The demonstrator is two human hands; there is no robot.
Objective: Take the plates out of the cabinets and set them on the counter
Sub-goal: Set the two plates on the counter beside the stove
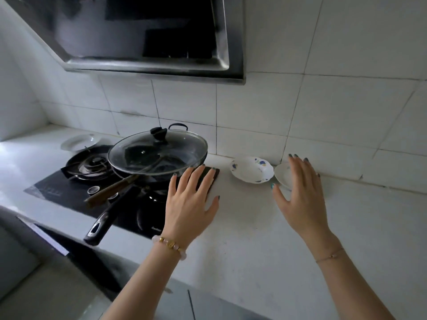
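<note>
Hands, head view: the left hand (pixel 191 199) is spread flat with straight fingers above the right corner of the black glass hob (pixel 69 195) and holds nothing. The right hand (pixel 302 192) is likewise wide open, fingers straight, poised at a plain white dish (pixel 282 175) — whether it touches the rim cannot be told. Just left of that dish sits a white scalloped plate with blue flowers (pixel 250 169); a third white plate (pixel 79 142) lies beyond the hob's far left. All three rest on the white surface (pixel 254 239), close to the tiled wall (pixel 323 100).

Handling, as judged: glazed ceramic is stiff, light, slick and apt to chip — take each piece at the rim, thumb above and fingers beneath, and set it down gently.

Obstacles: a black pan with a glass lid (pixel 157 151), its long black handle (pixel 104 218) jutting toward the front edge, and a wooden-handled utensil (pixel 111 188) crowd the left side; a steel range hood (pixel 138 38) hangs overhead.
</note>
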